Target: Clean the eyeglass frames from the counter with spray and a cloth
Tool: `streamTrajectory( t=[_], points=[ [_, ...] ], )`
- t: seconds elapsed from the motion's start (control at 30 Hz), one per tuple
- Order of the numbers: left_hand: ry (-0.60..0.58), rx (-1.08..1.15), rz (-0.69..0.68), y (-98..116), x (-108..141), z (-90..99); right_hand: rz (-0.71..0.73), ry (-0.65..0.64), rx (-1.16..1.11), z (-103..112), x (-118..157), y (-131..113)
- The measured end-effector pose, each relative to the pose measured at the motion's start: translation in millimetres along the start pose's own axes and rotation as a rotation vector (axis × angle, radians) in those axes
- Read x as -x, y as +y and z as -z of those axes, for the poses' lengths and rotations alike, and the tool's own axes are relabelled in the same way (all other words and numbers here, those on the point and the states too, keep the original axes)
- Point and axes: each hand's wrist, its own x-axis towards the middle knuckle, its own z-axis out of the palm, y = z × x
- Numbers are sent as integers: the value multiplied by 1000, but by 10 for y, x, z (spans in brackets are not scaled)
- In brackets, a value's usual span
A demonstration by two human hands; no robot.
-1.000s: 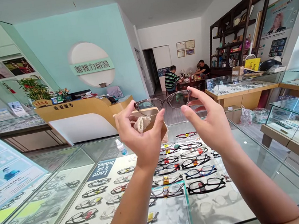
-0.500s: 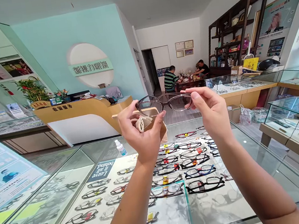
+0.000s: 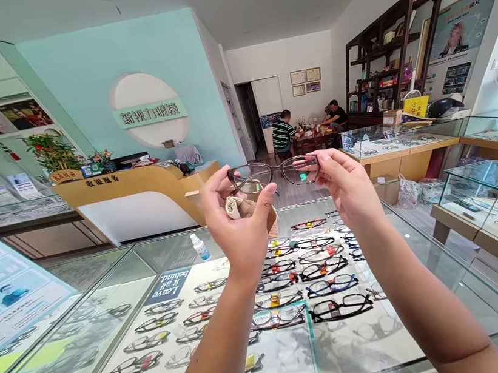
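A pair of dark-rimmed glasses (image 3: 276, 168) is held up between my two hands, lenses upright, above the glass display case. My left hand (image 3: 240, 224) grips the left end of the frame and also has a rolled beige cloth (image 3: 234, 207) against its palm. At the right end, the thumb and fingers of my right hand (image 3: 349, 188) pinch the frame. Partly hidden behind my left hand is a wooden-looking object (image 3: 272, 223).
Rows of glasses (image 3: 330, 286) lie in the display case (image 3: 148, 258) below my hands. A small white bottle (image 3: 201, 247) stands on it at the back. Two people (image 3: 283, 133) sit at a table far behind. A counter (image 3: 139, 185) is at the left.
The glasses have tilted slightly, and a green reflection now shows in the right lens. The fingers of my right hand have curled more. More of the cloth shows in my left hand.
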Motion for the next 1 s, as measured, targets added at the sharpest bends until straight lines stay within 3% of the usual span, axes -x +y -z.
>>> streamTrajectory(
  t=[0.4, 0.53, 0.63, 0.8, 0.9, 1.0],
  points=[
    [27, 182, 113, 91, 16, 4, -93, 28, -9, -42, -14, 63],
    [-5, 441, 386, 119, -41, -5, -45, -27, -89, -28, -20, 50],
    [-133, 706, 698, 140, -95, -4, 95, -177, -41, 14, -22, 23],
    [-444, 978, 1068, 124, -105, -5, 528, -299, 377, 28, 15, -55],
    [-613, 1063, 1222, 106, -67, -13, 680, -311, 456, 5, 47, -110],
    [-706, 1105, 1291, 119, -33, -21, 749, -335, 462, 1, 81, -167]
  ],
)
